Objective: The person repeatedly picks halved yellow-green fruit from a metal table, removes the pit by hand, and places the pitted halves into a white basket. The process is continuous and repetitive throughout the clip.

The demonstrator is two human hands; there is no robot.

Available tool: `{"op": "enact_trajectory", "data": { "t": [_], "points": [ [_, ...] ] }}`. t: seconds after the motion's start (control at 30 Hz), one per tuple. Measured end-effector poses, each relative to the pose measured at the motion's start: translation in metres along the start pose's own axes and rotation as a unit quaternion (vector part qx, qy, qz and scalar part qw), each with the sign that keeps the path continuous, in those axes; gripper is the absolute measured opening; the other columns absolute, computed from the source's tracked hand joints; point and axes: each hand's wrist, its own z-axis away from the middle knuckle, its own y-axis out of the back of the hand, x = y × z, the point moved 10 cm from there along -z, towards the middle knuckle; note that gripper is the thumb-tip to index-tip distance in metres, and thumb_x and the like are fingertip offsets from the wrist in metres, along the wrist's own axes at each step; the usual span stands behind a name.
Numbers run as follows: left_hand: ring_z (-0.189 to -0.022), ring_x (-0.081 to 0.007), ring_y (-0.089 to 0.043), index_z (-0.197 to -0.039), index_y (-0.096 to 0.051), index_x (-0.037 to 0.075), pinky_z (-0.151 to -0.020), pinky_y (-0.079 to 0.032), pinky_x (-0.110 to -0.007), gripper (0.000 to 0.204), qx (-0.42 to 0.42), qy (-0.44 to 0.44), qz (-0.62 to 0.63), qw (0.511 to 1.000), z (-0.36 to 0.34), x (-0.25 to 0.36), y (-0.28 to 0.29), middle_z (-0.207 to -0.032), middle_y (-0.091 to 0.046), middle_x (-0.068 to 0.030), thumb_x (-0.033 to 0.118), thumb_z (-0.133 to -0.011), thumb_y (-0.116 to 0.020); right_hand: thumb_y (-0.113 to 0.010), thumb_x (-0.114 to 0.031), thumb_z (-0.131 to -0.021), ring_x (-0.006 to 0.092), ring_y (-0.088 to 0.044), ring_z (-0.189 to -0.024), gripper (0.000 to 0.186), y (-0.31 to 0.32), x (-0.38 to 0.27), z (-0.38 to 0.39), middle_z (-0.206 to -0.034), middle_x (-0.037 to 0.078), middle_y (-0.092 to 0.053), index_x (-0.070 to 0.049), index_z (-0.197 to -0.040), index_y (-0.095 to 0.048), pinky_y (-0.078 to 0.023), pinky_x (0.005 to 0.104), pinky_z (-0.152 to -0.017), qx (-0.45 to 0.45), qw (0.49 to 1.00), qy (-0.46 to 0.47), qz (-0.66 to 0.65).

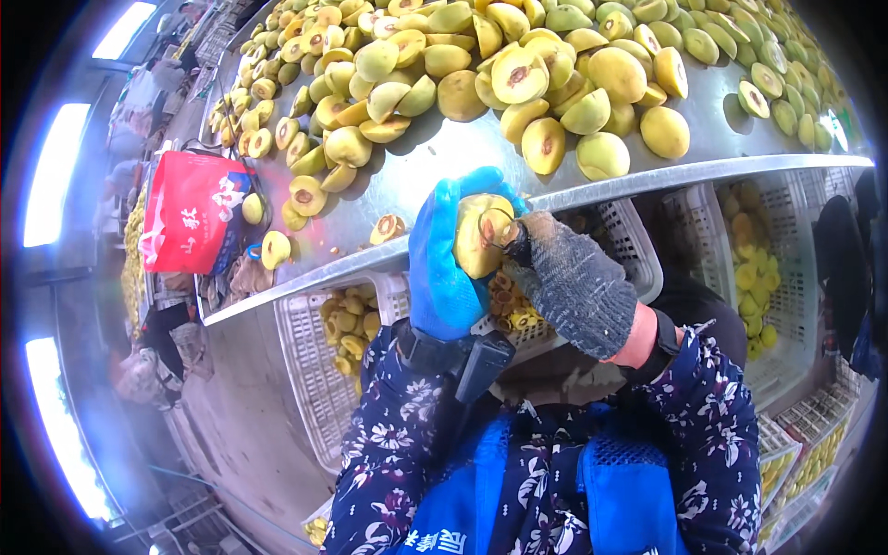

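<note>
Just off the front edge of the metal table (388, 180), my left hand (433, 268), in a blue rubber glove, is wrapped round a yellow peach half (476, 248). My right hand (583, 291), in a grey knit glove, closes on a small dark pitting tool (516, 242). The tool's end meets the right side of the fruit, where a curved cut line shows; most of its handle is hidden by the fingers. Beyond my hands lies a large heap of peach halves (444, 60), several with brown pits showing.
A red bag (196, 211) stands at the table's left end. Below the edge, a white crate (301, 370) holds peach halves; between my arms another holds cut-out pit pieces (511, 310). White crates with yellow fruit (757, 277) stand at the right. Other people are blurred at far left.
</note>
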Motion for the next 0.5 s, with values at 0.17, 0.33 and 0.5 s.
{"op": "enact_trajectory", "data": {
  "t": [0.17, 0.33, 0.5],
  "points": [
    [-0.085, -0.0168, -0.061, -0.114, -0.058, -0.005, -0.082, -0.049, -0.03, 0.048, 0.005, -0.035, -0.069, 0.997, 0.003, 0.001, 0.006, -0.096, -0.066, -0.0118, 0.036, -0.106, -0.034, -0.061, -0.019, -0.088, 0.0438, -0.064, -0.085, 0.03, -0.008, -0.002, 0.003, -0.09, 0.023, -0.065, -0.004, -0.113, -0.053, -0.05, 0.0518, -0.071, 0.021, 0.999, 0.013, -0.034],
    [-0.083, -0.0172, -0.061, -0.11, -0.059, -0.004, -0.079, -0.049, -0.031, 0.042, -0.041, -0.109, -0.228, 0.967, 0.002, 0.008, 0.006, -0.093, -0.066, -0.0108, 0.034, -0.105, -0.041, -0.066, -0.018, -0.079, 0.0434, -0.064, -0.078, 0.039, -0.017, -0.003, 0.006, -0.085, 0.025, -0.062, 0.002, -0.109, -0.052, -0.051, 0.049, -0.068, -0.005, 0.997, 0.001, -0.073],
    [-0.086, -0.0242, -0.066, -0.111, -0.061, -0.001, -0.08, -0.052, -0.033, 0.031, -0.041, -0.089, -0.23, 0.968, 0.005, 0.007, 0.014, -0.097, -0.067, -0.0145, 0.026, -0.1, -0.051, -0.066, -0.018, -0.089, 0.0454, -0.064, -0.09, 0.034, -0.023, -0.001, 0.012, -0.093, 0.023, -0.067, -0.006, -0.117, -0.051, -0.052, 0.0505, -0.073, -0.032, 0.993, -0.029, -0.108]
  ]
}}
